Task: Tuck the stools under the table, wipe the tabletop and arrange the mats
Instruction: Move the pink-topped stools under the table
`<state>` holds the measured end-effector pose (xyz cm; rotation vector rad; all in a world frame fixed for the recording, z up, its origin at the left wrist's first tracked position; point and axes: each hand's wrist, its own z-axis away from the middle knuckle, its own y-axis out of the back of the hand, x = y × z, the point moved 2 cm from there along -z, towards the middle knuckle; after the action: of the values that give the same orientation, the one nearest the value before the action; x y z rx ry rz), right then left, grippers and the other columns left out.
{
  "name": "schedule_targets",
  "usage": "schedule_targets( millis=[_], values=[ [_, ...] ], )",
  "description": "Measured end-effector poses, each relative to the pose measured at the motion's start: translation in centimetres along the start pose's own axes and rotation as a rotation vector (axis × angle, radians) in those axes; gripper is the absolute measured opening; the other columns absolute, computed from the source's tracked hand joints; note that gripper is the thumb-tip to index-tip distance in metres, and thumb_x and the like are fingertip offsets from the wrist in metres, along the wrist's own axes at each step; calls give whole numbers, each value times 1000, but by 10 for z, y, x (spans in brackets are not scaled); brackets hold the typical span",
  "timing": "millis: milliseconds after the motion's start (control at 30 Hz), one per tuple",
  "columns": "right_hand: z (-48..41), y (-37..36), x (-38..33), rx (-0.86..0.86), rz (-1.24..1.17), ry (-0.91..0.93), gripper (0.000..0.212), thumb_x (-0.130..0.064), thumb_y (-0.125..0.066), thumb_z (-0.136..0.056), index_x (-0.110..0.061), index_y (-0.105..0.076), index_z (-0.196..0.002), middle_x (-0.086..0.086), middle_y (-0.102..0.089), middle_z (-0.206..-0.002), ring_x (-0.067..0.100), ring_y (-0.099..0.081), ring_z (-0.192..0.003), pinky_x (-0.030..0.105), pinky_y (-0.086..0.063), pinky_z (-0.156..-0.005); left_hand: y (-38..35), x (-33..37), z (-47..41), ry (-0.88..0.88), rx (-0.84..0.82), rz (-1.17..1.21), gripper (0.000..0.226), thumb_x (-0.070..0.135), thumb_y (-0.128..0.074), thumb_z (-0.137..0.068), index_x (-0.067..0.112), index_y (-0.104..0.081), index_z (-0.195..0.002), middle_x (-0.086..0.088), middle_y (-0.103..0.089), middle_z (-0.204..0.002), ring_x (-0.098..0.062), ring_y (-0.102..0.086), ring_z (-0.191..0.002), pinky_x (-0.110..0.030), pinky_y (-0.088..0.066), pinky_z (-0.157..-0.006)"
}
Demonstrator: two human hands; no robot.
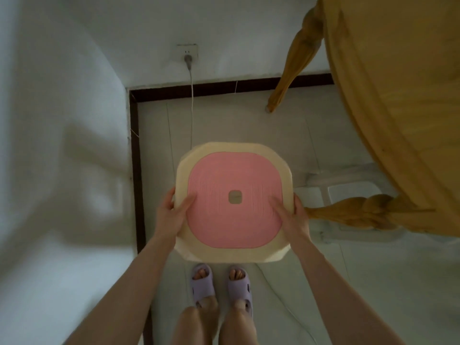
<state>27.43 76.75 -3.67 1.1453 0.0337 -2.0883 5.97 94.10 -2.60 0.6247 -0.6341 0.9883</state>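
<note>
A stool (234, 168) with a cream rim and a pink seat pad with a small square hole fills the middle of the view. My left hand (174, 212) grips its left edge, thumb on the pink pad. My right hand (291, 215) grips its right edge the same way. The stool is seen from straight above, in front of my feet; its legs are hidden. The round wooden table (403, 100) reaches in from the upper right, with carved legs (296, 61) below it. A white stool (348, 192) stands partly under the table's edge.
A white wall (62, 120) with a dark skirting board (135, 170) runs along the left. A plug sits in a wall socket (188, 52), and its cable (191, 108) drops to the tiled floor behind the stool. My feet wear lilac slippers (202, 285).
</note>
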Motion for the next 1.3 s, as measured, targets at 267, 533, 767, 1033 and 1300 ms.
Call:
schedule_targets(
  millis=[267,533,767,1033,1300],
  values=[
    [33,-4,-103,80,-84,46,61,-40,-75,-78,-27,-52,-133,-9,-62,-117,15,-60,-105,37,-49,-92,31,120,6,-27,-65,-43,77,48,-76,-71,34,-42,-139,0,-54,-131,-22,-56,-112,-49,-46,-97],
    [6,-16,-162,138,-220,47,57,-34,-75,-80,-27,-51,-132,-17,-58,-106,11,-57,-99,29,-44,-84,15,207,-35,-58,-128,-95,82,45,-75,-72,32,-35,-142,0,-50,-127,-20,-51,-107,-45,-44,-95],
    [-35,-27,-190,199,-298,6,58,-35,-76,-78,-29,-53,-131,-19,-61,-110,5,-59,-99,31,-48,-89,-17,265,-86,-53,-163,-183,78,46,-73,-73,32,-37,-141,-5,-50,-132,-23,-52,-109,-50,-44,-96],
    [-76,-36,-207,317,-359,-71,66,-35,-77,-78,-27,-48,-136,-11,-58,-121,13,-55,-111,31,-43,-96,-57,305,-149,-79,-311,-246,70,40,-73,-77,30,-42,-138,3,-59,-111,-13,-59,-93,-39,-51,-84],
    [-96,-51,-207,472,-446,-126,58,-33,-76,-79,-29,-51,-131,-18,-61,-107,8,-58,-100,24,-43,-85,-94,324,-203,-154,-536,-371,42,34,-72,-80,33,-59,-120,10,-71,-98,-15,-68,-90,-31,-54,-72]
  ],
)
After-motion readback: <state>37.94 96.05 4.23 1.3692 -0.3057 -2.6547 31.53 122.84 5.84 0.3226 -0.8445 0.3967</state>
